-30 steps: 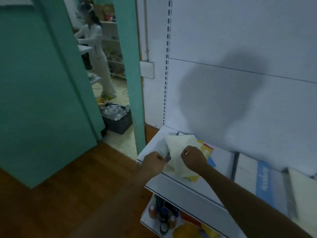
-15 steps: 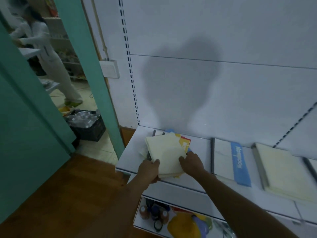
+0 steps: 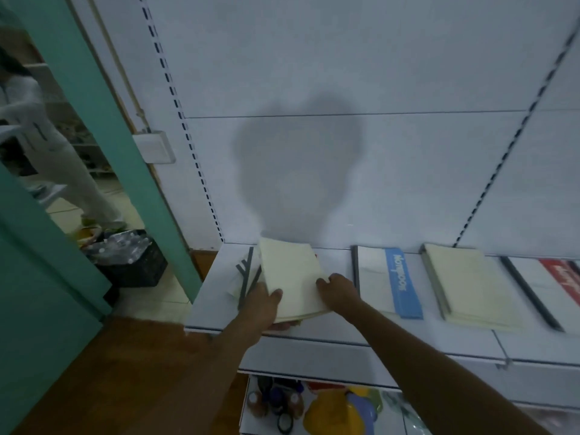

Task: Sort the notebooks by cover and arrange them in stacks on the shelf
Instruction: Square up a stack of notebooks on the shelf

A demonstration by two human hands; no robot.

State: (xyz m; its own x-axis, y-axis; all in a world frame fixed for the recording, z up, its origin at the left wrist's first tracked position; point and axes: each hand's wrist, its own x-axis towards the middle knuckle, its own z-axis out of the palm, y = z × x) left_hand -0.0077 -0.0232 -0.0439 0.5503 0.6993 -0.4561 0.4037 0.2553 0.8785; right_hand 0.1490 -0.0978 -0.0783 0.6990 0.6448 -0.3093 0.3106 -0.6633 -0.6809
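A small pile of cream-covered notebooks (image 3: 292, 274) is tilted above the left end of the white shelf (image 3: 314, 335). My left hand (image 3: 265, 304) grips its lower left corner, thumb on top. My right hand (image 3: 337, 290) holds its right edge. Left of the pile lie notebooks with dark spines (image 3: 246, 277). To the right on the shelf lie a white notebook with a blue band (image 3: 389, 281), a cream notebook stack (image 3: 464, 284) and a notebook with a red band (image 3: 561, 281) at the frame edge.
A lower shelf (image 3: 314, 409) holds small bottles and colourful items. A teal door frame (image 3: 103, 120) stands left, with a black crate of bottles (image 3: 128, 259) beyond it and a person in white (image 3: 37, 120) in the far room. Brown wooden floor lies below left.
The camera has swung right and closer to the shelf. The cream pile now covers the coloured notebook under it, and both hands have shifted down its sides.
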